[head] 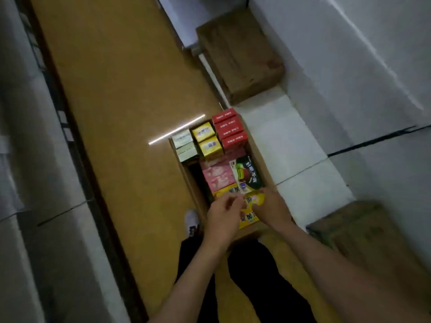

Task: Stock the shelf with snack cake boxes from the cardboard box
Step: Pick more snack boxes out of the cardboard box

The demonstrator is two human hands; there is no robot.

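Note:
An open cardboard box (186, 176) stands on the floor between my feet, packed with snack cake boxes. At its far end are red boxes (229, 130), yellow boxes (206, 141) and pale green boxes (184, 145). Pink boxes (218, 177) and a green-and-white box (247, 174) fill the middle. A yellow box (250, 214) lies at the near end. My left hand (224, 213) and my right hand (271, 207) reach over this yellow box, one on each side. Their fingers are curled at its edges, but blur hides whether they grip it.
A closed cardboard box (240, 54) sits ahead on the white floor, another (363, 236) lies at the right. An orange floor strip (121, 113) runs beside a dark shelf edge (77, 145) on the left. My white shoe (192, 221) shows beside the open box.

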